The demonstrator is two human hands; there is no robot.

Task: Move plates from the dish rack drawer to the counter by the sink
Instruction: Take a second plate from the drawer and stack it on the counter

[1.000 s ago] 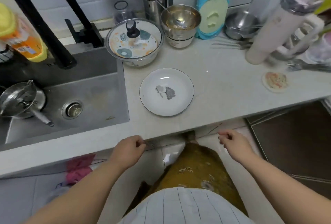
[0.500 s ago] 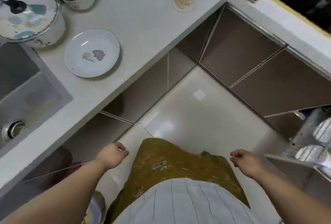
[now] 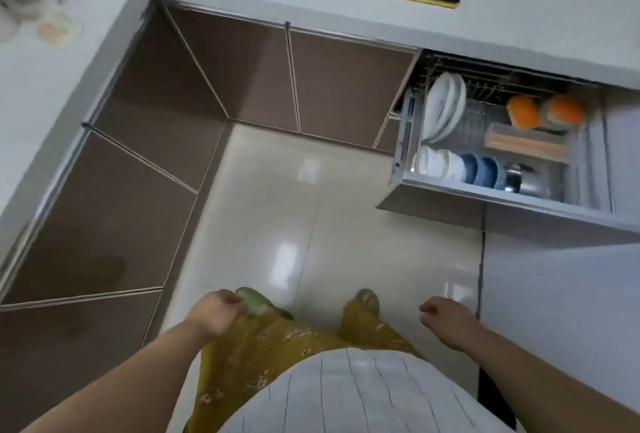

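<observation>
Glossy cream floor tiles (image 3: pixel 263 211) fill the middle now, brown cabinet doors (image 3: pixel 242 72) wrapping round the corner, and the view has swung hard since half a second ago: the sink and the plate on the counter have gone out of sight. The pulled-out drawer (image 3: pixel 485 204), only a sliver at the right edge before, is now fully on show up at the right.

Inside the drawer, white plates (image 3: pixel 443 110) stand on edge in the wire rack at its left rear corner. In front of them, near the drawer's front wall, sit white bowls (image 3: pixel 440 162) and then blue bowls (image 3: pixel 481 169). Two orange round things (image 3: pixel 543 110) lie toward the drawer's back right, blurred.

The white counter (image 3: pixel 346 17) runs just above the drawer.

Both hands are well short of the drawer, low in the frame. The left hand (image 3: pixel 214 315) is loosely curled, holding nothing, beside the yellow skirt (image 3: pixel 277 346). The right hand (image 3: pixel 446 318) is likewise half-curled and empty, the nearer of the two to the drawer.
</observation>
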